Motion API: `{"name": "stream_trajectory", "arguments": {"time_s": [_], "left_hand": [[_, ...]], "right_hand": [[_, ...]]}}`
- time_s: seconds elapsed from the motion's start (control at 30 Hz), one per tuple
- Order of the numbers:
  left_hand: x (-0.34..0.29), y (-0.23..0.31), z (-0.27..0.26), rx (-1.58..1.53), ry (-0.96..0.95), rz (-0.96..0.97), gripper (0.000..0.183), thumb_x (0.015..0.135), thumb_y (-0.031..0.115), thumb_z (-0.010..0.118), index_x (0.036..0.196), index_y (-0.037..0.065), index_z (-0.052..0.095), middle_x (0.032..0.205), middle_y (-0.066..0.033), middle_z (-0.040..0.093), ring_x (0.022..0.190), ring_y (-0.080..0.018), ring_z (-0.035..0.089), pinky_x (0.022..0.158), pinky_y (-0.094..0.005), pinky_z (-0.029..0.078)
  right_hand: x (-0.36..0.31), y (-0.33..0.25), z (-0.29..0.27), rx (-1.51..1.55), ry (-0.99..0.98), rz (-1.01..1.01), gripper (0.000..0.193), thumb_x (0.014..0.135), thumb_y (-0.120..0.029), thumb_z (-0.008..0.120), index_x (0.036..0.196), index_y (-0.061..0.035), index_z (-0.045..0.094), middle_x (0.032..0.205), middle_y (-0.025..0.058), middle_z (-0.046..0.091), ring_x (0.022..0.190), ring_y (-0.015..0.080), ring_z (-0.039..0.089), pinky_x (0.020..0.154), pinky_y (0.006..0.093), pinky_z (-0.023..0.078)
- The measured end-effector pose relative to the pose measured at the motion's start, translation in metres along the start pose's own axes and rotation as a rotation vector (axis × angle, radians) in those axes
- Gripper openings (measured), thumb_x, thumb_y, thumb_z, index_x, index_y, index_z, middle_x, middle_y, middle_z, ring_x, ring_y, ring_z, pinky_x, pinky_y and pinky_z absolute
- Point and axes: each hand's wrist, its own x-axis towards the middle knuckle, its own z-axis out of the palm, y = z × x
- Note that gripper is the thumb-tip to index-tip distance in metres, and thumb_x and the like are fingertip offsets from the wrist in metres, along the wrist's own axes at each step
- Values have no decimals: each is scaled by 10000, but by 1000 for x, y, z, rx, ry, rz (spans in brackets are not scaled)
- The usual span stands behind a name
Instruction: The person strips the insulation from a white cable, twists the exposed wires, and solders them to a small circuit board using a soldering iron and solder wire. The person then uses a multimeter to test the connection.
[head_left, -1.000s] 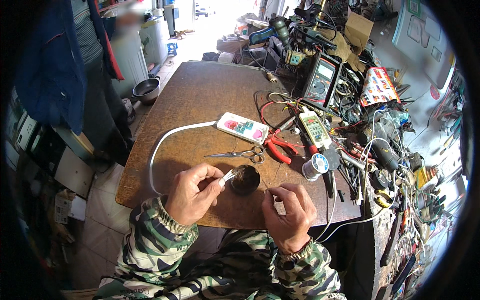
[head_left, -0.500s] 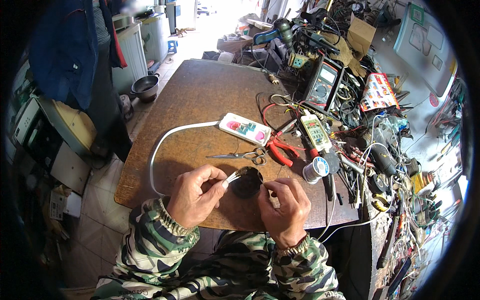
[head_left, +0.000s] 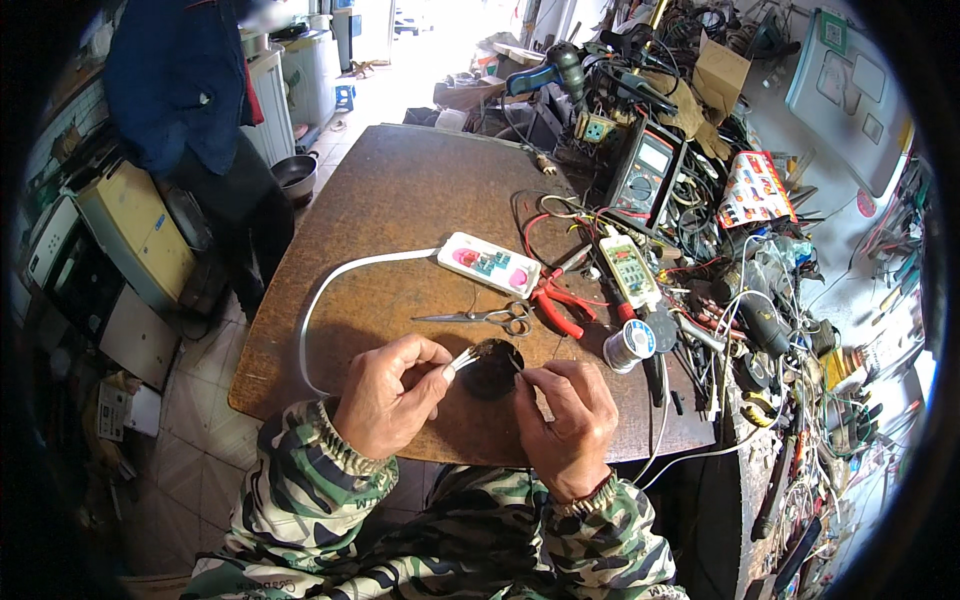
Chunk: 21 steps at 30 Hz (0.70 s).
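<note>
On the table (head_left: 400, 190), near its front edge, lies a black round part (head_left: 492, 370). It looks light and stiff. The left hand (head_left: 390, 395) pinches thin pale wires (head_left: 462, 360); the right hand (head_left: 565, 415) pinches its rim, a good hold.

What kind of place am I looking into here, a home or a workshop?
Most likely an electronics repair workshop. A multimeter stands among tangled wires, with a power drill behind it and a solder spool, red pliers and scissors on the worn wooden table.
</note>
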Motion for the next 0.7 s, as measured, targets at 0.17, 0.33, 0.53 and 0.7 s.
{"name": "stream_trajectory", "arguments": {"time_s": [0.17,0.33,0.53,0.7], "left_hand": [[0,0,-1,22,0,4,144,933,68,635,1007,-54,623,796,-37,653,605,-50,569,539,-207,471],[0,-2,-1,8,-9,-1,144,934,69,633,1009,-53,625,793,-34,653,603,-48,569,539,-203,469],[0,-1,-1,23,-7,-2,147,936,77,635,1007,-51,624,784,-29,648,604,-48,569,540,-203,469],[1,-3,-2,20,-18,14,145,937,77,634,1004,-51,624,783,-30,647,602,-50,568,541,-204,472]], "right_hand": [[0,-2,1,7,-12,20,213,698,-10,766,872,-51,650,840,95,615,726,292,602,625,391,502],[-1,2,1,-12,-6,17,215,690,-8,768,865,-51,651,830,93,613,728,288,599,625,389,500],[1,2,1,-39,68,-3,215,689,-5,771,862,-48,651,826,95,611,720,281,593,612,380,490],[0,2,-1,-41,79,-4,225,688,4,772,870,-46,648,823,97,610,711,280,590,606,376,485]]}}
